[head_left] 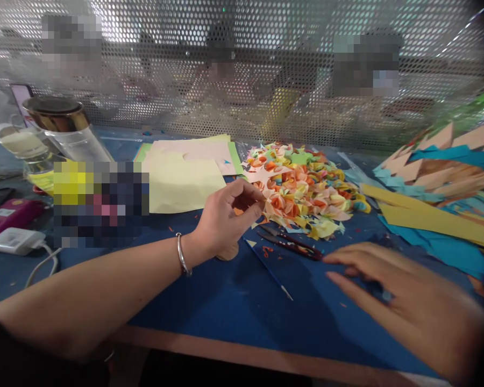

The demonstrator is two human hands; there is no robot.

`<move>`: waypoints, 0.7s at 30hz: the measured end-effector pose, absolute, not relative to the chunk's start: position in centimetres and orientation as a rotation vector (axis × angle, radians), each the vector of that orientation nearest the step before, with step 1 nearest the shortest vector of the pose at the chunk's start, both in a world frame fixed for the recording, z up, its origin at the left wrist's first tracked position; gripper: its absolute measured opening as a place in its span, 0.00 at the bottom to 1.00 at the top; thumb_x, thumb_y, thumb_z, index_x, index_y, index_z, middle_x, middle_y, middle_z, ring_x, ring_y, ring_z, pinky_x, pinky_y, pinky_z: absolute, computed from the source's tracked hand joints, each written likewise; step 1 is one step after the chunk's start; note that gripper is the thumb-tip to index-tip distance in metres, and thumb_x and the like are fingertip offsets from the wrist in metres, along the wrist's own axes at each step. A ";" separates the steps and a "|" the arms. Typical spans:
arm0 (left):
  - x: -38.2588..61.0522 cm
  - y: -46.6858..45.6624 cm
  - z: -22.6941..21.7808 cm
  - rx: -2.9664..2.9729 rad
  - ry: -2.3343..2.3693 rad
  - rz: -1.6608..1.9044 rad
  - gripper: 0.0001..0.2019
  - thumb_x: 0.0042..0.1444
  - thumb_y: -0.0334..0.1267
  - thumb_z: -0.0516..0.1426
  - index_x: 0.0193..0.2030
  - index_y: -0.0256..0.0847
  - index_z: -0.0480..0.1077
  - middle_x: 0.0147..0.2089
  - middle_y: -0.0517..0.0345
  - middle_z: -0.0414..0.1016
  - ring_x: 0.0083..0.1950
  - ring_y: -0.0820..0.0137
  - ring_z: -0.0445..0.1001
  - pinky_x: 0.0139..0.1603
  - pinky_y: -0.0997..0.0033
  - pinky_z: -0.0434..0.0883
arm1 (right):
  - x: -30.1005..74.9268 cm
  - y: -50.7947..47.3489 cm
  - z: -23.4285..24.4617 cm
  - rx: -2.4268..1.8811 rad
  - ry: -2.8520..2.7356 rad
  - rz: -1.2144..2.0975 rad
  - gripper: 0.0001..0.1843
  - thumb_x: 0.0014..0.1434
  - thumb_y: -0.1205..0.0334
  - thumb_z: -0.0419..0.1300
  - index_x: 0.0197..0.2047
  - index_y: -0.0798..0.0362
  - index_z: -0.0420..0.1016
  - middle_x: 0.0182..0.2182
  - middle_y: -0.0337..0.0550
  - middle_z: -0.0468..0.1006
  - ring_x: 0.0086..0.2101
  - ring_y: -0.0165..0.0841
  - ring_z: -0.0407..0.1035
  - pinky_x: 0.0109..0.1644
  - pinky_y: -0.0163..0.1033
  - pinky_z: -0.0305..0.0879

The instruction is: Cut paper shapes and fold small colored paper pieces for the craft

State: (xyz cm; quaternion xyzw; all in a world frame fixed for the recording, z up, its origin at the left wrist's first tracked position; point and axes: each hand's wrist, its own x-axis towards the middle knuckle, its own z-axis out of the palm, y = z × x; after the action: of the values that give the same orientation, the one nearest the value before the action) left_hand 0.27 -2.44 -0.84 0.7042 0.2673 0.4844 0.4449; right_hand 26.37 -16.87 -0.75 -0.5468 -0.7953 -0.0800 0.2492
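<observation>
In the head view, the left hand (229, 217) reaches over the blue tabletop (210, 301) to the left edge of a pile of cut paper pieces (306, 191), which lies at the middle of the table. Its thumb and forefinger curl toward each other against the pile; whether a piece is pinched between them cannot be told. The right hand (411, 295) is blurred, its thumb and forefinger spread apart with a gap between. The forefinger's tip is at the handle end of dark red snips (292, 244); whether they touch is unclear.

The snips and a thin blue stick (270, 271) lie between the hands, just in front of the pile. The left hand partly covers a round tan piece (228, 252) and overlaps the corner of the pale paper sheets (181, 183) behind it. To the right, a broad yellow strip (439, 215) and zigzag-edged paper stacks (443, 161) crowd the space beyond the right hand. At the far left stand a lidded clear jar (78, 142) and a white-capped bottle (34, 156), with a white charger (16, 240) and its cable nearer. A perforated metal screen (242, 113) closes off the back.
</observation>
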 end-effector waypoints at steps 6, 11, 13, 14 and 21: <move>0.1 -2.4 -0.9 1.755 0.682 1.181 0.05 0.56 0.35 0.62 0.38 0.42 0.71 0.37 0.58 0.79 0.37 0.73 0.77 0.40 0.71 0.76 | 20.9 -12.8 -1.1 -1.405 -2.366 -0.067 0.12 0.73 0.60 0.54 0.46 0.52 0.79 0.39 0.49 0.82 0.37 0.40 0.80 0.41 0.47 0.78; 0.3 -2.3 -1.1 1.743 0.684 1.152 0.05 0.56 0.35 0.62 0.38 0.42 0.71 0.37 0.57 0.80 0.37 0.73 0.77 0.39 0.72 0.75 | 21.0 -11.5 -1.8 -1.382 -2.429 -0.018 0.11 0.71 0.63 0.55 0.43 0.52 0.79 0.38 0.48 0.81 0.36 0.39 0.78 0.40 0.45 0.77; 0.2 -2.3 -1.1 1.740 0.685 1.124 0.05 0.55 0.35 0.62 0.38 0.42 0.71 0.37 0.57 0.80 0.37 0.73 0.77 0.40 0.72 0.75 | 21.0 -11.5 -1.8 -1.360 -2.447 -0.013 0.12 0.72 0.64 0.55 0.42 0.52 0.80 0.38 0.48 0.81 0.36 0.38 0.79 0.39 0.44 0.77; 0.2 -2.2 -1.0 1.740 0.678 1.110 0.05 0.55 0.35 0.62 0.38 0.42 0.71 0.36 0.57 0.80 0.37 0.73 0.77 0.39 0.72 0.75 | 21.1 -11.5 -1.8 -1.351 -2.452 -0.020 0.12 0.72 0.64 0.54 0.42 0.52 0.80 0.38 0.48 0.81 0.36 0.38 0.79 0.39 0.44 0.77; 0.0 -2.2 -1.1 1.733 0.634 1.016 0.07 0.52 0.37 0.63 0.36 0.41 0.71 0.35 0.58 0.77 0.33 0.75 0.74 0.37 0.73 0.74 | 21.3 -12.1 -1.2 -1.260 -2.286 -0.079 0.10 0.73 0.65 0.54 0.42 0.51 0.77 0.36 0.45 0.82 0.35 0.36 0.80 0.38 0.41 0.77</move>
State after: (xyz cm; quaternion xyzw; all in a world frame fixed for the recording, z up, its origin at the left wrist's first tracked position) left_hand 0.03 -2.23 -1.05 0.7150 0.2614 0.4190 0.4948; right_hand 21.34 -12.13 -1.23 -0.4656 -0.8448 -0.0293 0.2620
